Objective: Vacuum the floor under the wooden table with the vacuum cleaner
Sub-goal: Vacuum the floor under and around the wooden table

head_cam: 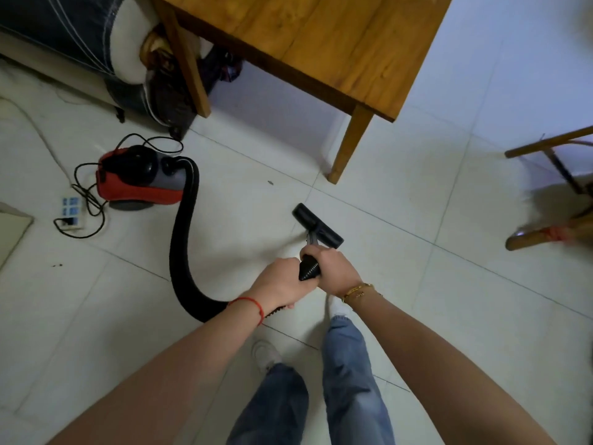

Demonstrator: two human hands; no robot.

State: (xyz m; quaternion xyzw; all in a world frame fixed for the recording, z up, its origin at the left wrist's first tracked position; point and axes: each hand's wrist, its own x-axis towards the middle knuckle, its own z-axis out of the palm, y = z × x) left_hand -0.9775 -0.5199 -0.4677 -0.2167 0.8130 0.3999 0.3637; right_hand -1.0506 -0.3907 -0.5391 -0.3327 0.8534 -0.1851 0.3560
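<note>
Both hands grip one black hose (184,252): left hand (277,284) curled round it behind, right hand (332,268) clamped round its ribbed end just ahead. One wooden table (337,43) stands beyond, two legs visible. One red vacuum (141,178) sits on the floor (417,284) to the left, near the table. One nozzle (317,224) rests on tile, short of the table. One power strip (72,210) lies beside the vacuum.

Vacuum cleaner (141,178) left of wooden table (337,43), nozzle (317,224) before it
</note>
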